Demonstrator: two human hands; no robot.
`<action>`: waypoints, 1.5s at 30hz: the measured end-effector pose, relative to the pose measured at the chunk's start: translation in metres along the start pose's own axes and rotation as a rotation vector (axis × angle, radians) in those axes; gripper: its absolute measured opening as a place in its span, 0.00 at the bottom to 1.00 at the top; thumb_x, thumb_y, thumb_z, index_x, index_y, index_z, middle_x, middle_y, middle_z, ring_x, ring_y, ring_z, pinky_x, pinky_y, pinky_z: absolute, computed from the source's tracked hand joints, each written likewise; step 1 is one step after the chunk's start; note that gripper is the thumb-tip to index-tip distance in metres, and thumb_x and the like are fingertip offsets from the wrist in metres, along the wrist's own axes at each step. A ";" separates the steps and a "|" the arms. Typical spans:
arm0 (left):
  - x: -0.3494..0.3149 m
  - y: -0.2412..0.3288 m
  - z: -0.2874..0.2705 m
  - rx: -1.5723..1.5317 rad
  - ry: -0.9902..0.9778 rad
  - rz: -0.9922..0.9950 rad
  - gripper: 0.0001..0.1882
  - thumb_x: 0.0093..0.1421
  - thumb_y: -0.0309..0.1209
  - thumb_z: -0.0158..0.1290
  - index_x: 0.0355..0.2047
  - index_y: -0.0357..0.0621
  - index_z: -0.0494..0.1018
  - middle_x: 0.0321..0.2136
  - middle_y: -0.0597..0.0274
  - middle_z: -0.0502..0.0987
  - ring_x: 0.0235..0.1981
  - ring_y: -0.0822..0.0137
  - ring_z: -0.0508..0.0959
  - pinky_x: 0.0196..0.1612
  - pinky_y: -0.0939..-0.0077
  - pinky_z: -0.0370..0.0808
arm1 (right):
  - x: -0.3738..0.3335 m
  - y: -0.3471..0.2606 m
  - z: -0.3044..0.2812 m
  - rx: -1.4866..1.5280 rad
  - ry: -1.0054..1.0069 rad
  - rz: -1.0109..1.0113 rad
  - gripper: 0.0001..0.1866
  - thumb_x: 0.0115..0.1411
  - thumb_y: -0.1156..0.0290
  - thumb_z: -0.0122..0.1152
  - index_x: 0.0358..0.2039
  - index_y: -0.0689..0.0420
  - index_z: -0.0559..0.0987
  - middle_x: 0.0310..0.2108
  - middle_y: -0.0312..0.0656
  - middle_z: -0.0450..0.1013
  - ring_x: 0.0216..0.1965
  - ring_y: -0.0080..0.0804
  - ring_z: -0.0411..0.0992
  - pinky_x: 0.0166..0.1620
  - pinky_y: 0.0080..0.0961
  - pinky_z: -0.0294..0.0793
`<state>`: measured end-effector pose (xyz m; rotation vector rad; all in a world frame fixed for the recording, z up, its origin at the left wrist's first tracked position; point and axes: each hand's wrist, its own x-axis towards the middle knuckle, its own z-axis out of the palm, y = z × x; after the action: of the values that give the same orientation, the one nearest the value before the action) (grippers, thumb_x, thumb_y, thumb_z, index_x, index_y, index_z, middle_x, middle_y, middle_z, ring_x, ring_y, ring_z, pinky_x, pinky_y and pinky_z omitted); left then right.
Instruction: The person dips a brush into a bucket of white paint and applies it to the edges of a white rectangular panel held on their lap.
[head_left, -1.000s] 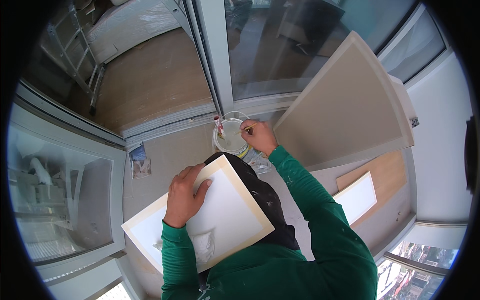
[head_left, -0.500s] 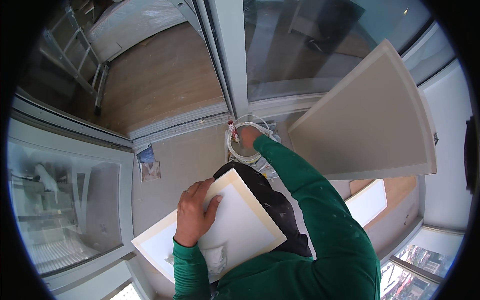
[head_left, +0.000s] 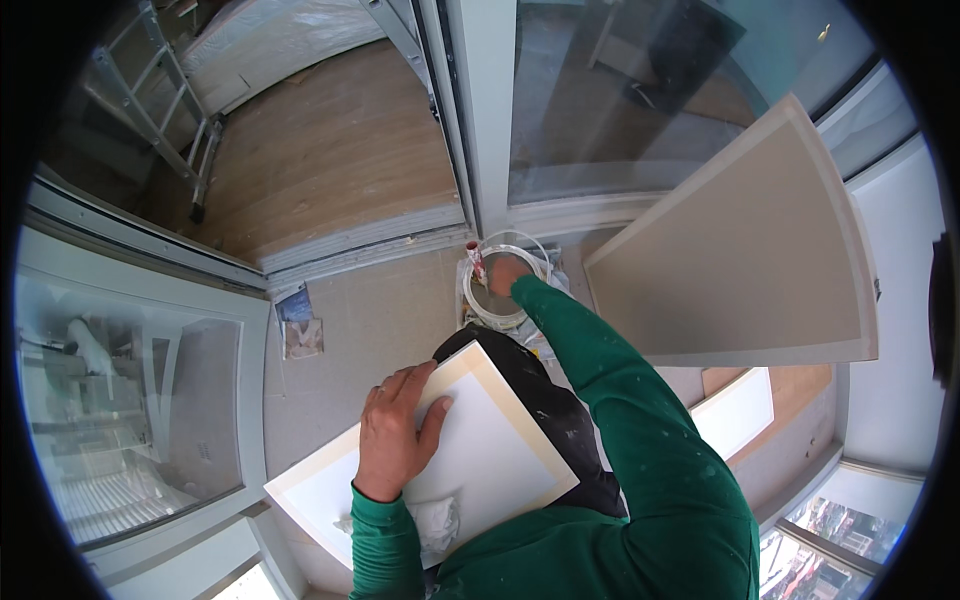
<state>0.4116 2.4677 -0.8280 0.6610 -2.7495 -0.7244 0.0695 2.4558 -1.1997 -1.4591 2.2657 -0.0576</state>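
Note:
A white panel [head_left: 480, 425] with a cream border rests tilted across my lap, on my dark trousers. My left hand [head_left: 398, 430] grips its far left edge, thumb on the white face and fingers over the border. On the panel below that wrist lies a crumpled white cloth [head_left: 437, 522]. My right hand [head_left: 508, 272] reaches down into a white bucket [head_left: 497, 320] on the floor ahead; its fingers are hidden, so what they hold cannot be seen. A red-and-white stick-like item [head_left: 475, 262] stands at the bucket's left inner side.
A large beige panel [head_left: 745, 250] leans at the right against the glazing. Below it, another white panel [head_left: 735, 412] lies on brown board [head_left: 795, 405]. A glass door [head_left: 140, 400] stands at the left. Beyond the sill are a wooden floor [head_left: 330, 140] and a metal ladder [head_left: 165, 110].
My view has shifted slightly. The right hand stays in the bucket and the left hand keeps its place on the panel.

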 end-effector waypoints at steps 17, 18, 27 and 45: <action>0.000 0.004 -0.002 -0.009 -0.029 -0.032 0.24 0.64 0.30 0.65 0.60 0.39 0.79 0.51 0.43 0.84 0.50 0.41 0.83 0.56 0.53 0.79 | -0.008 -0.004 -0.010 0.144 -0.037 0.109 0.23 0.58 0.57 0.72 0.46 0.64 0.88 0.54 0.59 0.81 0.58 0.56 0.78 0.63 0.49 0.78; -0.001 0.004 -0.002 -0.005 -0.027 -0.033 0.24 0.64 0.30 0.65 0.60 0.39 0.79 0.51 0.43 0.84 0.50 0.41 0.83 0.56 0.53 0.79 | -0.009 -0.007 -0.014 0.132 -0.058 0.093 0.24 0.58 0.57 0.72 0.47 0.64 0.87 0.54 0.59 0.81 0.58 0.56 0.78 0.63 0.49 0.78; 0.004 0.007 -0.001 -0.032 -0.023 0.012 0.24 0.64 0.30 0.65 0.60 0.38 0.78 0.50 0.41 0.83 0.50 0.40 0.82 0.55 0.52 0.79 | -0.046 0.004 -0.046 0.164 0.135 0.020 0.18 0.58 0.62 0.70 0.41 0.64 0.89 0.38 0.55 0.86 0.44 0.55 0.84 0.53 0.48 0.83; -0.007 -0.002 0.003 -0.031 0.034 0.036 0.23 0.65 0.31 0.65 0.59 0.38 0.78 0.48 0.42 0.83 0.46 0.39 0.83 0.52 0.50 0.79 | -0.209 0.028 -0.133 1.279 0.201 0.301 0.11 0.63 0.75 0.69 0.46 0.60 0.89 0.36 0.38 0.85 0.32 0.23 0.82 0.28 0.22 0.76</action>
<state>0.4177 2.4708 -0.8328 0.6099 -2.7059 -0.7396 0.0669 2.6243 -1.0164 -0.4218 1.8280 -1.3105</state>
